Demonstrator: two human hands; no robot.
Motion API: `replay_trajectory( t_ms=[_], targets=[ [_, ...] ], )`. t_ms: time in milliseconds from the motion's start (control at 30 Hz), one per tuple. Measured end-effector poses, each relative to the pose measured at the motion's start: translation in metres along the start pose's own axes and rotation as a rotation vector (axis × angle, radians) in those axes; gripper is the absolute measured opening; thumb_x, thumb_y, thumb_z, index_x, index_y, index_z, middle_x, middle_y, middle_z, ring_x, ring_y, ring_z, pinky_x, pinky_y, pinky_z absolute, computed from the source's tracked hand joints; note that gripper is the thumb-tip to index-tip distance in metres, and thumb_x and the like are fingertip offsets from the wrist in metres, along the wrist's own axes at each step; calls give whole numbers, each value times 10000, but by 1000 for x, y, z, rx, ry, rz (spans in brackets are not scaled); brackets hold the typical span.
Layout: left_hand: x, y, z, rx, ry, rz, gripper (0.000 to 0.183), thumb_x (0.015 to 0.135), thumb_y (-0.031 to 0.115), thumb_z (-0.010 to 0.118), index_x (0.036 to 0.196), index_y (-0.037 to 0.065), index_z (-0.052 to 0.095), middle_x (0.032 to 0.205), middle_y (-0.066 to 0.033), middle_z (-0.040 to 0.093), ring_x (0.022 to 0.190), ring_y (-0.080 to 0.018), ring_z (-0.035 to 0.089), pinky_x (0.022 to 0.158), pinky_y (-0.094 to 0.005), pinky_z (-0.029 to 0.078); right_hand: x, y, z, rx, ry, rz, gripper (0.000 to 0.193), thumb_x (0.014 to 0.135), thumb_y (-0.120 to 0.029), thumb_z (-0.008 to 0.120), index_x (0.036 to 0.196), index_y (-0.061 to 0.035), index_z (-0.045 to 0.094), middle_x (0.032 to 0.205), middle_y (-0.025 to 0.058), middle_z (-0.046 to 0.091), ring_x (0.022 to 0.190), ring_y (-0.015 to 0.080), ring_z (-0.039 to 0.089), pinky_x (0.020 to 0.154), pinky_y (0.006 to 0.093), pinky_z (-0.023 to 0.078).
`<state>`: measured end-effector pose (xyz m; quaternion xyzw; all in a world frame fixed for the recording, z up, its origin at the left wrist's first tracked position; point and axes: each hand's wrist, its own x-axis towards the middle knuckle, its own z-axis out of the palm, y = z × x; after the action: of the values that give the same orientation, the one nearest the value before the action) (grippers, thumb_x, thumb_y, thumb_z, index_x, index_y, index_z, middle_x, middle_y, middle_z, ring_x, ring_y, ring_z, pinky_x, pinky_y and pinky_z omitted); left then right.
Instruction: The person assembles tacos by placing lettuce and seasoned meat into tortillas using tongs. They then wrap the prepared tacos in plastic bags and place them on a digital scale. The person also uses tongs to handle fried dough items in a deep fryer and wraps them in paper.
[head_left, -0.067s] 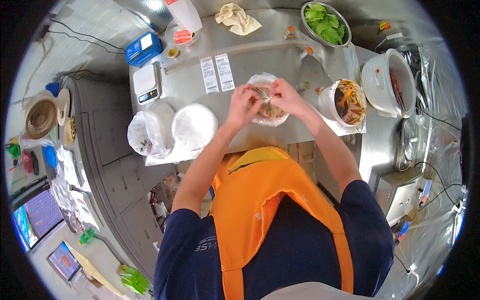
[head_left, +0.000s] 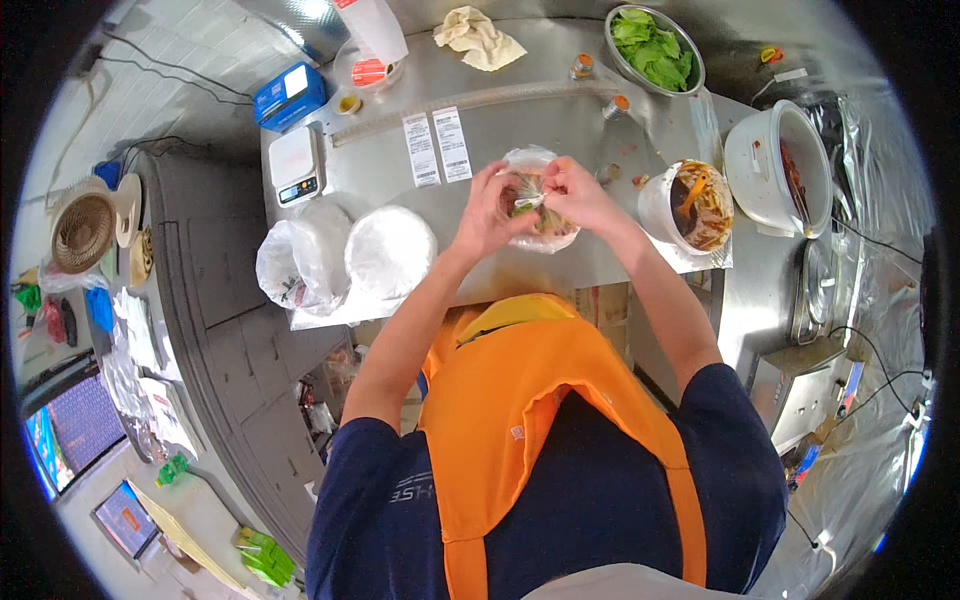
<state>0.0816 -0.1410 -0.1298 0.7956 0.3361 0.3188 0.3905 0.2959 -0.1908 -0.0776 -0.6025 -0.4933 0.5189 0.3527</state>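
In front of me on the steel table sits a clear plastic bag [head_left: 545,240] around a bowl-shaped load of food, with pinkish and green bits showing through. Its top is gathered into a twist. My right hand [head_left: 578,197] pinches that twist from the right. On the left side of the bag, my left hand [head_left: 487,215] curves with thumb and fingers apart, beside the gathered plastic. The bowl under the bag is partly hidden by both hands.
Left are a stack of white lids or bowls [head_left: 391,253], a plastic-lined tub [head_left: 300,265] and a scale [head_left: 294,165]. Two printed slips [head_left: 437,150] lie beyond. Right stand a sauce tub [head_left: 660,205], a white bucket [head_left: 748,165] and a bowl of greens [head_left: 697,82].
My left thumb and fingers have spread apart from the gathered plastic. The right hand stays pinched on the twist, nearly in place.
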Motion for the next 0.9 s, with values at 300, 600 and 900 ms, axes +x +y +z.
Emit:
replay_trajectory(
  t_ms=[300,600,900],
  targets=[
    [-32,56,-173,-101,74,-143,1095,652,123,957,1554,61,340,1495,-162,479,1337,-307,524,1078,-405,474,15,-162,93,229,-245,-146,285,858,40,566,1094,-65,444,931,7,566,822,66,568,728,236,489],
    [-172,-15,-405,56,444,-296,1017,664,-87,890,1507,58,340,1423,-144,525,1263,-261,575,1064,-393,513,109,-239,384,248,-518,-501,279,852,34,640,1026,-36,434,876,17,545,708,72,527,580,250,466],
    [-214,-157,-346,347,289,-180,897,701,333,911,1413,-15,491,1363,-222,565,1236,-388,548,1034,-491,407,154,-119,412,-196,-187,-193,256,866,-99,711,1038,-9,545,910,82,632,849,159,622,797,307,520]
  ],
)
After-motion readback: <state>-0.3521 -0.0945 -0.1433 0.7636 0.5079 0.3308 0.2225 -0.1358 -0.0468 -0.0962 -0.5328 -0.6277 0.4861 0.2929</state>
